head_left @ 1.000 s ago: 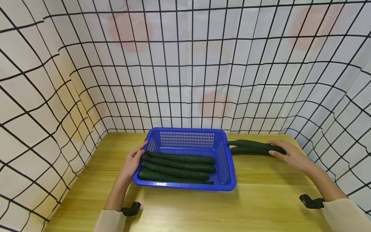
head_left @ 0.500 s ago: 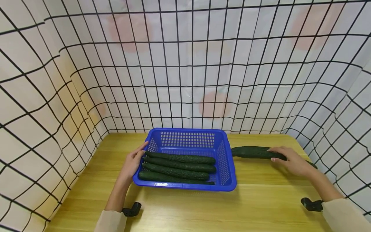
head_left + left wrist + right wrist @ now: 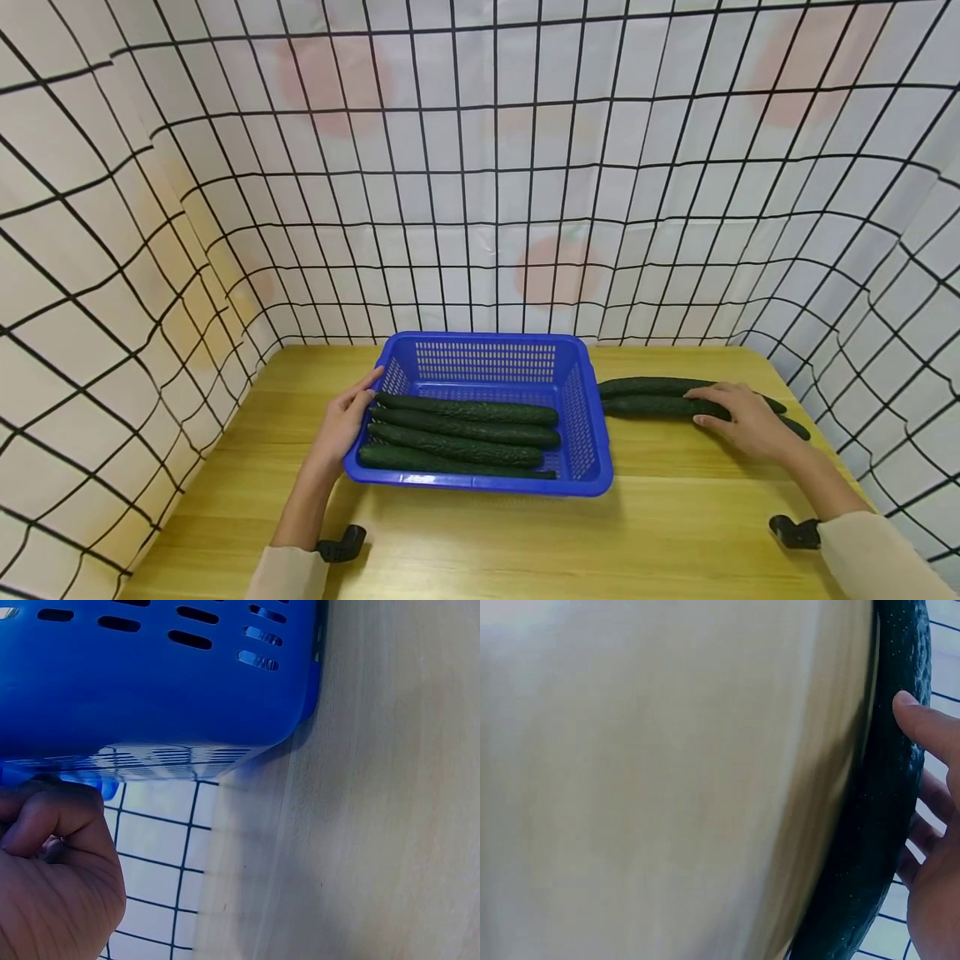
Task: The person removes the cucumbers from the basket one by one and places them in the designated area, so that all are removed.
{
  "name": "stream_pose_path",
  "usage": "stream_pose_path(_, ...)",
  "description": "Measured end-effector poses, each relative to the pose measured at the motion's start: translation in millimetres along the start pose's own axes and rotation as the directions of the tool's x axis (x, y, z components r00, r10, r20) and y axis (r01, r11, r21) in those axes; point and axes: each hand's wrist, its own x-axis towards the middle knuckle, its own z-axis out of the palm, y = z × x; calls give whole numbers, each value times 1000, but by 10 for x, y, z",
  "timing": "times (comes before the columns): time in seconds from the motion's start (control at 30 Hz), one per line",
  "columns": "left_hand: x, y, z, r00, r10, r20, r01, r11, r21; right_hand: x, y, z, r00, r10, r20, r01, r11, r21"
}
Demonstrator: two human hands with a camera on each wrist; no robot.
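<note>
A blue plastic basket (image 3: 480, 481) with slotted walls stands mid-table, several dark green cucumbers (image 3: 465, 429) lying lengthwise in its nearer part. At its left rim is my left hand (image 3: 341, 429), gripping the edge; the left wrist view shows the curled fingers (image 3: 52, 817) by the basket wall (image 3: 172, 697). To the basket's right lie two more cucumbers side by side. My right hand (image 3: 746, 423) grips the nearer cucumber (image 3: 648, 407), thumb on its near side and fingers over the far side. Behind it is the farther cucumber (image 3: 652, 385), partly covered by the hand.
The wooden table (image 3: 480, 550) has black-and-white gridded cloth walls (image 3: 480, 250) at its back and sides. A black wrist camera (image 3: 342, 543) juts from the left wrist, and another black camera (image 3: 795, 532) from the right.
The cucumbers on the right have shifted toward the near side and now lie side by side, both visible again. My right hand has moved slightly nearer with them. The left hand stays at the rim.
</note>
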Motion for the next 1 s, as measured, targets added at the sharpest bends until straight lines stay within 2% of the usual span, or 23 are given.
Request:
stream_pose_path(0.2, -11, -13, -7, 1000, -3, -10, 3, 1000, 8, -3, -65, 12, 1000, 7, -24, -7, 1000, -2)
stream_pose_path(0.43, -4, -16, 0, 1000, -2, -13, 2, 1000, 11, 44, -138, -91, 997, 79, -2, -79, 993, 91)
stream_pose_path(0.6, -4, -10, 2, 1000, -7, -15, 7, 1000, 3, 146, -222, -172, 997, 70, -11, -69, 992, 101)
stream_pose_path(0.77, 0, -8, -3, 1000, -7, -11, 8, 1000, 8, 287, -394, -227, 999, 53, -10, -52, 992, 111)
stream_pose_path(1.0, 4, 3, -1, 1000, -16, -4, 16, 1000, 10, 513, -749, -269, 999, 22, -28, -18, 990, 143)
